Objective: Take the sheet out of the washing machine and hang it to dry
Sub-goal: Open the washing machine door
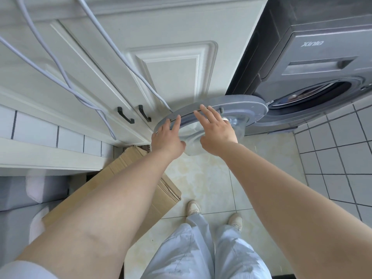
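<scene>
Grey door (pixel 237 105) of the washing machine (pixel 314 63) is swung out wide, its edge close to the white cabinet (pixel 173 63). Both my hands are on its rim: left hand (pixel 168 138) with fingers straight against the outer edge, right hand (pixel 216 130) flat with fingers spread on the upper face. Neither grips anything; both just rest or push.

Sheet: I judge it's the dark fabric showing in the drum opening (pixel 308 95), still inside. Can't tell how tangled it is.

Step in hand, as I read it: get the door fully clear.
- Push on the rim, not the glass bowl.
- Ease off before the door meets the cabinet handles (pixel 133 114).
- Watch the grey cables (pixel 96 35) hanging near the door edge; don't snag them.
- Cardboard box (pixel 128 170) sits by my left leg, so step round right to reach the drum.
- Then both hands into the opening, gather fabric before pulling.
</scene>
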